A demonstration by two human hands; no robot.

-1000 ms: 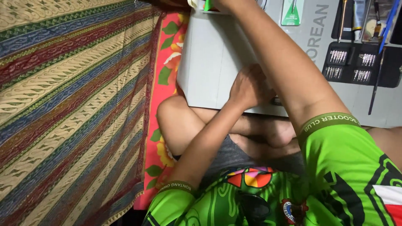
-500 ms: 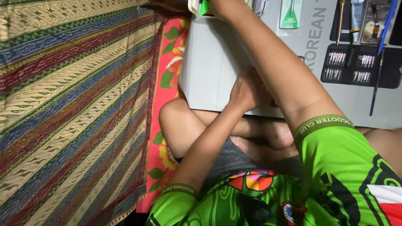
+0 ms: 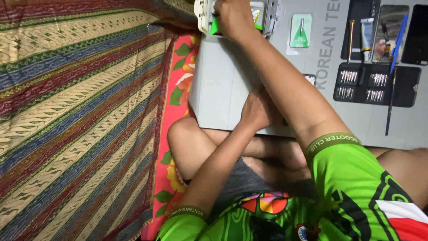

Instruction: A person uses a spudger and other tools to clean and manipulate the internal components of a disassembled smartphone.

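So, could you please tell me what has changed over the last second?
The view has dipped slightly, showing more of the white box with green parts under the right hand, which stays on it. The left hand still rests on the grey mat; the tools have not moved.

White plastic case [image 3: 203, 15] at far edge of grey work mat [image 3: 218, 85], near its left corner, partly cut off by frame top. Compartmented, lid state not discernible. Bright green item [image 3: 215, 27] showing at lower edge of case, second green patch to the right; shape unclear. Case largely covered by right hand [image 3: 234, 18], fingers curled over its middle. Left hand [image 3: 258, 109] resting on mat's near edge, loosely closed, holding nothing visible.
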